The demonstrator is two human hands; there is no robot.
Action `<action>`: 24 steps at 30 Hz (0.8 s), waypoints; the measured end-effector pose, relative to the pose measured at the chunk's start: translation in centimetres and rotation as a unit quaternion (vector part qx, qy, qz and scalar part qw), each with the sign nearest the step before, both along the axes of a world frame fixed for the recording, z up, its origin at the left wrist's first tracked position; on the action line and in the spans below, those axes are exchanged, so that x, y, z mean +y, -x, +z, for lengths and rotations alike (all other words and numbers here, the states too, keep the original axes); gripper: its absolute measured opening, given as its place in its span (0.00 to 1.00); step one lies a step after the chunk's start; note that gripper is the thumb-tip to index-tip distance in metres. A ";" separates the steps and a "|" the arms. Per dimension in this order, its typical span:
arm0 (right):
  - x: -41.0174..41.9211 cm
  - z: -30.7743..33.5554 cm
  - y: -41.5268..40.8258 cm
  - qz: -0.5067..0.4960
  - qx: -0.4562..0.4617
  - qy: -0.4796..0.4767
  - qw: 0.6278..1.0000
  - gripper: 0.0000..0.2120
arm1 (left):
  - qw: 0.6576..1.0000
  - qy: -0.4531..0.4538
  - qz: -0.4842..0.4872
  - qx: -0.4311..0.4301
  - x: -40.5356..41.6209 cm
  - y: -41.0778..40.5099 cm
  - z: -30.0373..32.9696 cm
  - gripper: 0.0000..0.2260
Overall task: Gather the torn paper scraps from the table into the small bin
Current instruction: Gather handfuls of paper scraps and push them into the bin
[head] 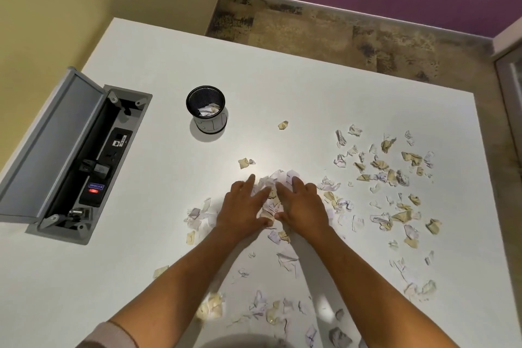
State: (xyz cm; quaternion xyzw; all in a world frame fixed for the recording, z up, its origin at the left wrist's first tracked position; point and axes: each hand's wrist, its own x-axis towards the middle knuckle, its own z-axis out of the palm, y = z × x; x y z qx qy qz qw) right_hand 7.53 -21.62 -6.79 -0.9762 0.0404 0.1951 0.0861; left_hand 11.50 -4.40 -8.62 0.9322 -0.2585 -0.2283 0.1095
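Torn white and tan paper scraps [387, 175] lie scattered over the white table [310, 87], thickest at the right and near the front edge. My left hand [244, 203] and my right hand [303, 203] rest flat side by side, fingers spread, cupping a small heap of scraps [275, 186] between them. The small black mesh bin [207, 110] stands upright to the far left of my hands, with a few scraps inside it.
An open cable box [84, 161] with its grey lid raised is sunk into the table's left side. Single scraps [283, 125] lie between the bin and the heap. The table's far edge drops to carpet [339, 34].
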 end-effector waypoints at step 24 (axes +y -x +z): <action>-1.6 0.8 2.9 -0.439 -0.163 -0.388 0.794 0.09 | 0.909 0.280 0.300 0.068 0.8 -0.1 2.7 0.07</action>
